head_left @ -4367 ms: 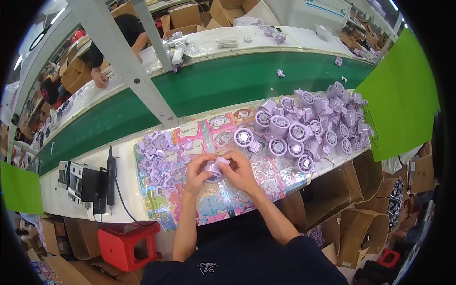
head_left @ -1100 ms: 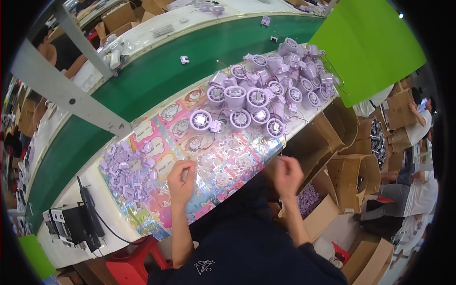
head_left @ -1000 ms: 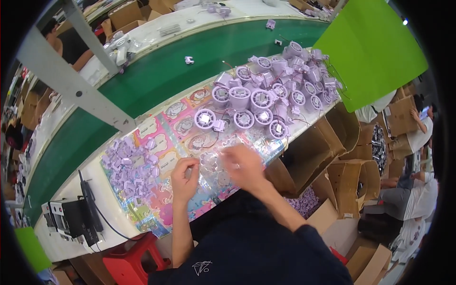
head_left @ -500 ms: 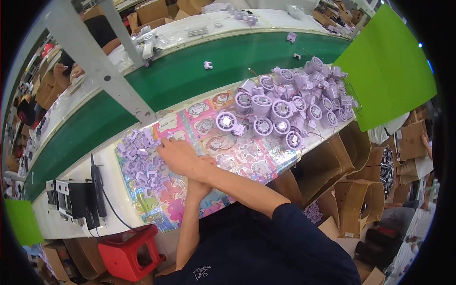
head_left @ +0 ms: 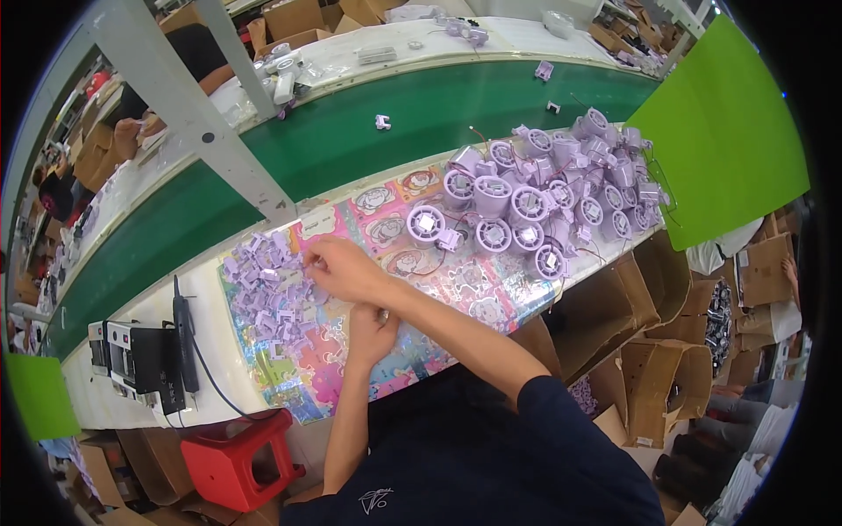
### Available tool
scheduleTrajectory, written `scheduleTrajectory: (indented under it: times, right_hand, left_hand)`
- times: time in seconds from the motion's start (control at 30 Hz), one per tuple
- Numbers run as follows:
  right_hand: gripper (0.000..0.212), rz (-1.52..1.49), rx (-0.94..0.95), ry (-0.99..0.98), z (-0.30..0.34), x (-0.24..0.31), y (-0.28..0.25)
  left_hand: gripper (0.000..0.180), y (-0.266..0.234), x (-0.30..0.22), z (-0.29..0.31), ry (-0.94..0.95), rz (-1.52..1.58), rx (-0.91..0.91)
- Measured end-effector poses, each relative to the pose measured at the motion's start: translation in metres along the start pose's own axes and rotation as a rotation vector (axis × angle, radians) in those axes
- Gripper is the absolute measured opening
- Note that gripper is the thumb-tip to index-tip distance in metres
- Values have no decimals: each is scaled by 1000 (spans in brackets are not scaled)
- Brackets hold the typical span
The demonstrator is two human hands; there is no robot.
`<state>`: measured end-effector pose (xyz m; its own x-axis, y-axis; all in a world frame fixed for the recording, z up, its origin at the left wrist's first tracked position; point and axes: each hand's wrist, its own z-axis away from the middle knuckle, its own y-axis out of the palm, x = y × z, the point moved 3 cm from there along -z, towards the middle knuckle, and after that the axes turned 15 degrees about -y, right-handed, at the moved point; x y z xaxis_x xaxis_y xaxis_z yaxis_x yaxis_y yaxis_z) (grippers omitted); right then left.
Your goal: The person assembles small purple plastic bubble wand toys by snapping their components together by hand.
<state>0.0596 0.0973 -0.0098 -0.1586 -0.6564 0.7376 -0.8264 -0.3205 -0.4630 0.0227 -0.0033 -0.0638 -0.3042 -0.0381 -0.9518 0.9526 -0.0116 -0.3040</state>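
Note:
My right hand point(head_left: 342, 270) reaches across to the right edge of a heap of small lilac plastic clips point(head_left: 272, 285). Its fingers are bent and pinched together; what lies between the tips, if anything, is hidden. Just below the right forearm, my left hand point(head_left: 372, 333) is closed, with a tiny dark, shiny bit showing near the thumb that is too small to name. Both hands are over a colourful cartoon-printed sheet point(head_left: 456, 294). Right of them stand many lilac round fan housings point(head_left: 491, 195) with thin red wires, some piled on others.
A green conveyor belt point(head_left: 351, 158) runs behind the bench, carrying a few loose lilac parts. A black electric screwdriver point(head_left: 182, 337) with a cable lies left, beside black box units point(head_left: 136, 359). A red stool point(head_left: 237, 465), cardboard boxes point(head_left: 667, 386) and a green panel point(head_left: 728, 131) surround the bench.
My left hand has come out from under the right forearm, so more of it shows. The right hand stays at the heap's edge, its fingers more curled. The whole view has shifted slightly.

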Motion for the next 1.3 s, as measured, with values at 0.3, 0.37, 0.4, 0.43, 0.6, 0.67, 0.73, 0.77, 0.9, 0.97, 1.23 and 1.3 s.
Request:
scheduleTrajectory:
  times: [0.3,0.37,0.4,0.43,0.6,0.67,0.73,0.77,0.9,0.97,1.23,1.3]
  right_hand:
    - [31,796,302,-31,-97,-68,-76]
    - [39,919,354,100,-110,-98,-94]
    - [44,970,385,186,-116,-109,-100]
    - [46,1066,374,249,-120,-129,-104]
    - [44,1109,405,179,-133,-195,-112]
    - [46,1007,492,197,-141,-211,-122]
    - [36,981,632,212,-157,-207,-132]
    - [35,1003,662,245,-162,-204,-147]
    - [36,1047,480,474,-146,-230,-267]
    - [28,1224,412,556,-121,-245,-324]
    - [31,1239,289,826,24,-324,-488]
    - [35,1157,324,871,20,-333,-478]
  left_hand:
    - [8,-5,-19,0,102,19,-39]
    - [9,-4,-19,-1,105,10,-29]
    - [9,-4,-17,-2,102,17,-29]
    - [9,-2,-19,-2,94,20,-20]
    - [11,-3,-27,-3,69,6,-3]
    - [12,-2,-28,-4,59,17,22]
    - [13,-6,-27,-5,75,-20,11]
    - [14,-8,-27,-5,86,-3,11]
    - [13,-7,-27,-8,47,21,24]
    - [13,-11,-20,-5,-17,83,0]
    - [10,-3,-16,-6,-92,118,-75]
    - [10,-4,-18,-5,-95,82,-102]
